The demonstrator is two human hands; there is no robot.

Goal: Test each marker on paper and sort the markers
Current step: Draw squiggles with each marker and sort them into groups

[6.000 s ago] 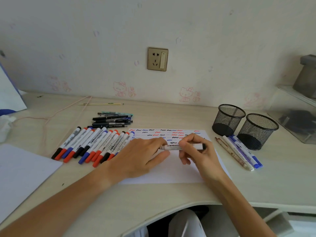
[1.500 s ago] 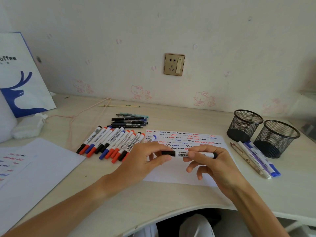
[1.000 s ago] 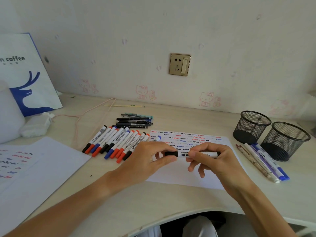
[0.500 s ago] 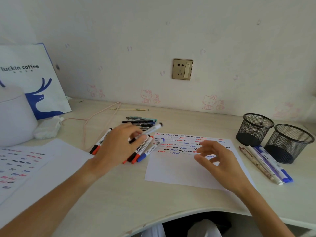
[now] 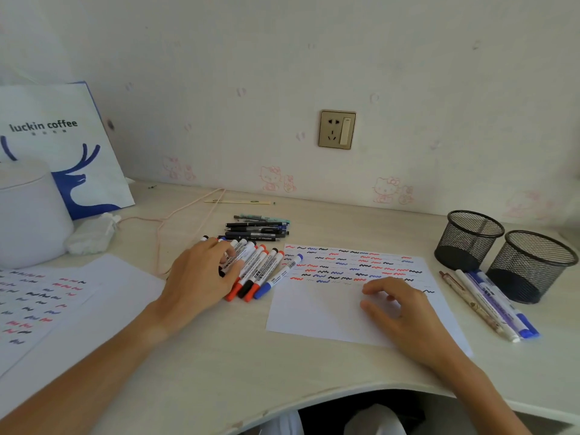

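Fingers [image 5: 230, 257] of the left hand [image 5: 201, 277] lie loosely spread over the row of markers [image 5: 259, 271] at the centre-left of the frame, pressing on the barrels; whether any one marker is pinched cannot be told. The right hand [image 5: 398, 306], right of centre, hovers over the test paper [image 5: 314, 312] with fingers loosely curled, grasping nothing. The paper's upper half carries red, blue and black squiggles. Above the row lies a small pile of dark pens [image 5: 255, 229]. At the right edge stand two mesh pen cups [image 5: 505, 255], with a few pens [image 5: 492, 304] lying just in front. At lower left sits another marked sheet [image 5: 47, 302].
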